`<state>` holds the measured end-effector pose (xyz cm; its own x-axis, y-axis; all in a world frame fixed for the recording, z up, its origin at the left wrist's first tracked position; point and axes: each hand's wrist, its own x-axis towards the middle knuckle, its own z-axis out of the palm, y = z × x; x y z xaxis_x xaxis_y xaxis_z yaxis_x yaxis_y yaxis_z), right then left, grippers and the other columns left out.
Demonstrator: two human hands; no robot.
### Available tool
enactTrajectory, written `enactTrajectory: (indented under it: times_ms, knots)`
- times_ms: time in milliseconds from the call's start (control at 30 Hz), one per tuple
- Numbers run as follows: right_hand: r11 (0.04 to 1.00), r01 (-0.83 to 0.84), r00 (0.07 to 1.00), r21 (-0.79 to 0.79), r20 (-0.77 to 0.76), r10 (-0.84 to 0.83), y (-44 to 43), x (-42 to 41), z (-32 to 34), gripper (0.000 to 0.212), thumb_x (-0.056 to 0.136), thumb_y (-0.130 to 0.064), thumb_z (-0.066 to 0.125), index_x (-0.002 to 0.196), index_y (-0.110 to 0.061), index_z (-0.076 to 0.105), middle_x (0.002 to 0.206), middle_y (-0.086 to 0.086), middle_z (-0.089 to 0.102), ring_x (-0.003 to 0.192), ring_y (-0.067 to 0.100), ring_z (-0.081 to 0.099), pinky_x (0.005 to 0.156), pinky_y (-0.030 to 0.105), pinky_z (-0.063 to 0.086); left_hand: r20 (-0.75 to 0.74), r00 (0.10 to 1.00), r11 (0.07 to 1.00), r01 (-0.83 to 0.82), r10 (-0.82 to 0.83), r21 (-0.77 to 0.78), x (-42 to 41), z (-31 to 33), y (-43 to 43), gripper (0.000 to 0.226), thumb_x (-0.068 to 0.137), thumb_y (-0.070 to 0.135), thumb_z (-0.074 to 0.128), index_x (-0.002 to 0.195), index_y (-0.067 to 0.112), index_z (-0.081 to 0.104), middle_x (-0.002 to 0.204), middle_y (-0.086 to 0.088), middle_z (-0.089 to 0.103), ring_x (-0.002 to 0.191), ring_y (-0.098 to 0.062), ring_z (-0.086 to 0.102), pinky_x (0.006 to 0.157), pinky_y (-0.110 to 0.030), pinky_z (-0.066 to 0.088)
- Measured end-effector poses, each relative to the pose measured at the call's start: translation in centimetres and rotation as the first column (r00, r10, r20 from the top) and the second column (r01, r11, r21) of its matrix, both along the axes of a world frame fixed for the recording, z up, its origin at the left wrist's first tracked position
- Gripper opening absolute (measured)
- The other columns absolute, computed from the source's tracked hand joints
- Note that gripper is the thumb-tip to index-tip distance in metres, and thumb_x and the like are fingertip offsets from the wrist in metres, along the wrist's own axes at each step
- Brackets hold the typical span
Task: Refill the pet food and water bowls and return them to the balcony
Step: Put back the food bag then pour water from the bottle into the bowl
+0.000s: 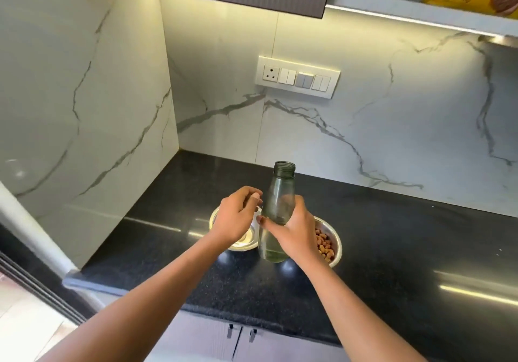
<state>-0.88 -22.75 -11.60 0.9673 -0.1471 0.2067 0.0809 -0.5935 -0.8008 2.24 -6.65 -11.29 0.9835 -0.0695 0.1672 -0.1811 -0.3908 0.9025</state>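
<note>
Two hands busy: right hand (294,230) wraps the uncapped bottle (277,213), standing upright on the black counter (392,249); left hand (238,216) curls around something small and white, unclear what. Steel bowls flank the bottle: left bowl (241,245), kibble bowl (332,242) right. Counter right side open; wall corner close on left.

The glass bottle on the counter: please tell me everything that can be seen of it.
The glass bottle is clear with a green tint, with a wide threaded neck and no cap on it. It stands upright on the black counter, between two steel bowls: the left bowl and the right bowl, which holds brown kibble. A little water shows at its bottom. The right hand has its grip around the lower body. The left hand is close beside it, seemingly holding something small and white.
</note>
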Motion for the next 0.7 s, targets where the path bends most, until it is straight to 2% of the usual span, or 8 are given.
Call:
enactTrajectory:
  times_ms: [133, 267, 367, 433, 500, 567, 633, 700]
  knots:
    - [0.999, -0.021, 0.999, -0.037, -0.035, 0.019, 0.7, 0.5, -1.7, 0.068, 0.068, -0.052, 0.094, 0.117, -0.028, 0.053, 0.098, -0.021, 0.06, 0.088, -0.001, 0.062, 0.074, 0.022, 0.055, -0.041, 0.999, 1.0, 0.02, -0.021, -0.017, -0.2, -1.0, 0.4, 0.021, 0.104, 0.022, 0.05, 0.108, 0.019, 0.071, 0.094, 0.004, 0.075, 0.088, -0.015, 0.073, 0.078, -0.044, 0.063]
    - [0.995, -0.034, 0.996, -0.094, -0.084, 0.026, 0.7, 1.1, -2.4, 0.071, 0.067, -0.057, 0.092, 0.12, -0.026, 0.054, 0.108, -0.01, 0.066, 0.095, 0.011, 0.066, 0.082, 0.035, 0.06, -0.071, 0.997, 0.999, -0.04, 0.039, -0.016, 0.4, -2.1, 2.3, 0.019, 0.103, 0.018, 0.053, 0.111, 0.017, 0.07, 0.092, 0.003, 0.077, 0.083, -0.01, 0.075, 0.078, -0.034, 0.063]
    - [0.984, -0.067, 0.988, -0.168, -0.15, 0.042, 0.3, 1.0, -2.7, 0.074, 0.067, -0.062, 0.089, 0.121, -0.024, 0.054, 0.11, -0.007, 0.066, 0.097, 0.014, 0.065, 0.082, 0.036, 0.059, -0.131, 0.972, 0.98, -0.187, 0.194, 0.068, 1.0, -4.1, 4.9, 0.016, 0.099, 0.016, 0.057, 0.108, 0.019, 0.07, 0.091, 0.003, 0.075, 0.085, -0.013, 0.072, 0.077, -0.034, 0.06]
    - [0.975, -0.085, 0.979, -0.206, -0.201, 0.043, 0.0, 0.7, -3.2, 0.074, 0.064, -0.067, 0.086, 0.116, -0.025, 0.053, 0.107, -0.007, 0.067, 0.093, 0.012, 0.066, 0.079, 0.036, 0.06, -0.19, 0.924, 0.942, -0.312, 0.332, 0.128, 0.9, -5.5, 6.2, 0.013, 0.096, 0.016, 0.057, 0.103, 0.02, 0.069, 0.092, 0.001, 0.073, 0.083, -0.016, 0.068, 0.074, -0.037, 0.059]
    - [0.966, -0.104, 0.964, -0.237, -0.262, 0.04, -0.3, 0.4, -4.0, 0.074, 0.061, -0.071, 0.082, 0.113, -0.026, 0.054, 0.104, -0.008, 0.068, 0.091, 0.012, 0.066, 0.078, 0.039, 0.061, -0.273, 0.861, 0.902, -0.393, 0.429, 0.177, 0.7, -6.7, 6.9, 0.01, 0.096, 0.018, 0.055, 0.1, 0.017, 0.065, 0.089, -0.001, 0.069, 0.076, -0.015, 0.064, 0.066, -0.034, 0.054]
    - [0.954, -0.13, 0.943, -0.27, -0.332, 0.034, -0.4, 0.1, -4.6, 0.078, 0.057, -0.074, 0.079, 0.113, -0.027, 0.055, 0.104, -0.009, 0.067, 0.091, 0.012, 0.066, 0.078, 0.04, 0.062, -0.365, 0.821, 0.898, -0.399, 0.44, 0.185, 0.7, -7.9, 7.3, 0.01, 0.095, 0.023, 0.056, 0.102, 0.018, 0.061, 0.089, -0.004, 0.069, 0.074, -0.018, 0.065, 0.065, -0.033, 0.055]
    - [0.938, -0.16, 0.916, -0.307, -0.401, 0.024, -0.5, -0.1, -5.1, 0.083, 0.053, -0.077, 0.077, 0.116, -0.027, 0.056, 0.106, -0.008, 0.067, 0.092, 0.014, 0.067, 0.076, 0.037, 0.061, -0.455, 0.799, 0.918, -0.373, 0.393, 0.138, 1.0, -8.9, 7.3, 0.017, 0.094, 0.03, 0.058, 0.108, 0.021, 0.059, 0.089, -0.009, 0.073, 0.076, -0.026, 0.073, 0.071, -0.042, 0.064]
    - [0.926, -0.197, 0.887, -0.322, -0.462, 0.027, -0.6, -0.1, -5.4, 0.086, 0.053, -0.076, 0.077, 0.12, -0.026, 0.057, 0.109, -0.006, 0.067, 0.094, 0.016, 0.067, 0.074, 0.035, 0.059, -0.509, 0.788, 0.931, -0.355, 0.346, 0.083, 1.3, -9.7, 7.0, 0.024, 0.096, 0.032, 0.059, 0.117, 0.02, 0.058, 0.086, -0.013, 0.075, 0.078, -0.031, 0.076, 0.074, -0.047, 0.065]
